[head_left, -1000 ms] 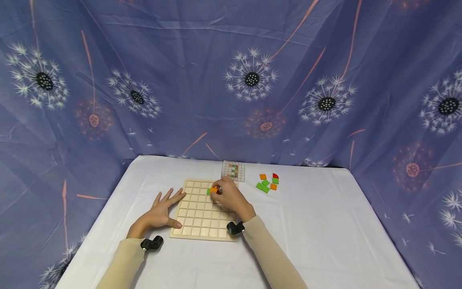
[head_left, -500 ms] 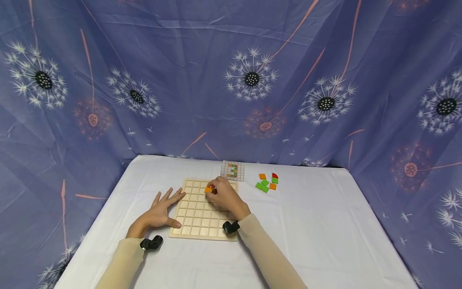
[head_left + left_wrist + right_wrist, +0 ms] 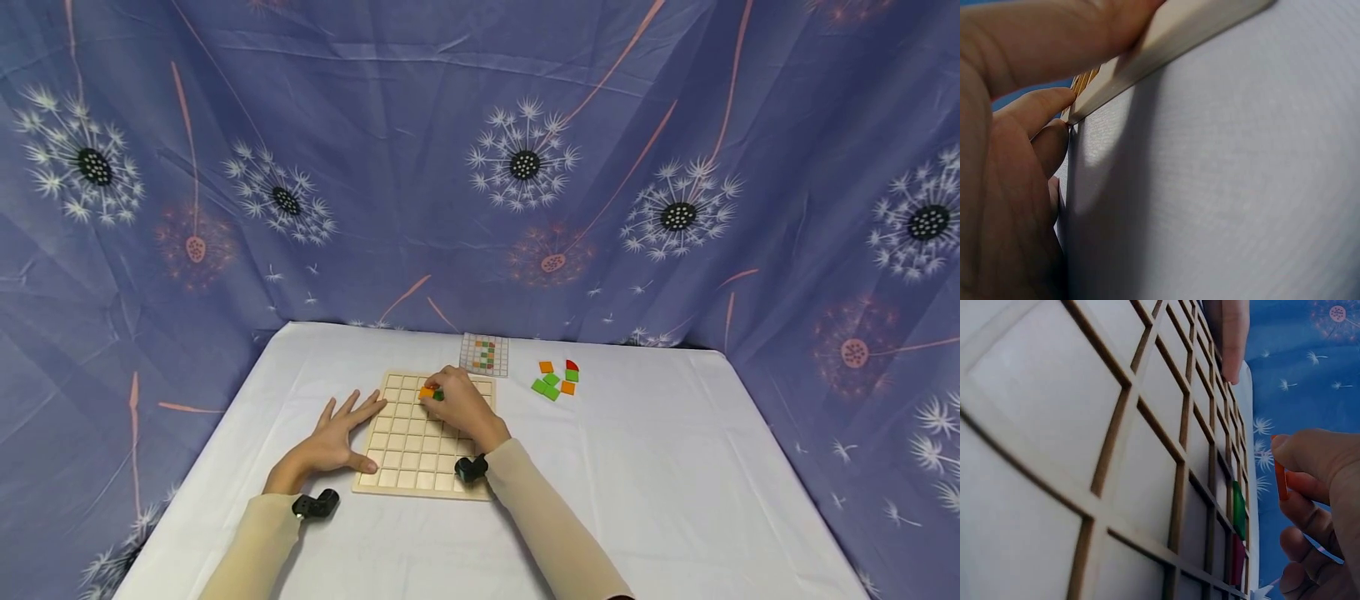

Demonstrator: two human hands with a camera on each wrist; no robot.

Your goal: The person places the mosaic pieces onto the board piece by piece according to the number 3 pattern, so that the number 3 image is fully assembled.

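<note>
The right hand [image 3: 459, 406] sits over the far part of the wooden grid board [image 3: 408, 458], fingers curled and pinching an orange tile [image 3: 427, 392] by its edges. From the right wrist view that tile [image 3: 1280, 480] is held just above the board, not in a cell yet. A green tile [image 3: 1239, 509] already sits in a cell with a red tile [image 3: 1237, 559] next to it. The left hand [image 3: 330, 440] lies flat at the board's 9 o'clock edge, fingers spread wide and straight, fingertips touching the frame. Spare tiles [image 3: 557, 379] sit at roughly 2 o'clock from the board, and a pattern card [image 3: 484, 354] at its 12 o'clock.
</note>
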